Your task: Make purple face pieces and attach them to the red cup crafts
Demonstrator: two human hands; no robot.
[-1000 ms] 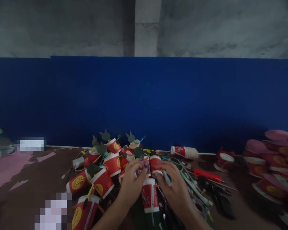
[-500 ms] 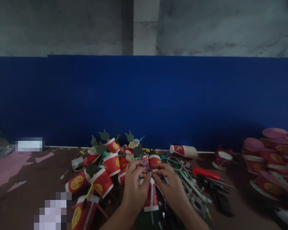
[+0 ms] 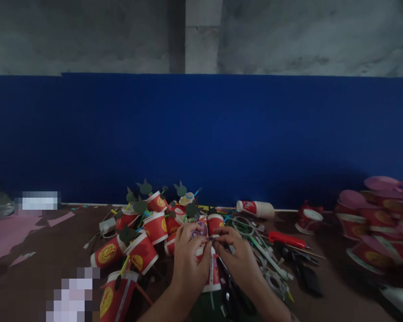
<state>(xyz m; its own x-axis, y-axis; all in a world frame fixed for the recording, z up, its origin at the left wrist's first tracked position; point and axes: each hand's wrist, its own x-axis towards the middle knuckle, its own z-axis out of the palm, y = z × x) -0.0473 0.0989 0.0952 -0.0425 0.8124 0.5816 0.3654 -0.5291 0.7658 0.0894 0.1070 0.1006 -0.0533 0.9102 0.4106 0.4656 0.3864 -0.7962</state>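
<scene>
My left hand (image 3: 192,257) and my right hand (image 3: 235,255) meet at the fingertips, each closed in a pinch. Between them is a small dark purplish piece, too small to make out. Just behind the left fingers shows a purple round cutout (image 3: 200,227); whether it joins the pinched piece is unclear. Below the hands a red paper cup (image 3: 215,273) with a pale strip along its side is partly hidden by the fingers. Close to my left hand, several red paper cups (image 3: 155,226) with yellow emblems and coloured straws carry dark rabbit-shaped cutouts (image 3: 180,189).
Right of my hands lie a red-handled tool (image 3: 286,239), glue sticks or tubes and black-handled tools (image 3: 308,277). Stacked cups (image 3: 255,209) lie at the back. Cups with pink discs (image 3: 383,220) crowd the right. Pink paper (image 3: 10,237) covers the left; a blue panel (image 3: 201,134) stands behind.
The camera view has shifted slightly. Both hands stay together at the fingertips, and more of the purple round cutout shows behind the left fingers.
</scene>
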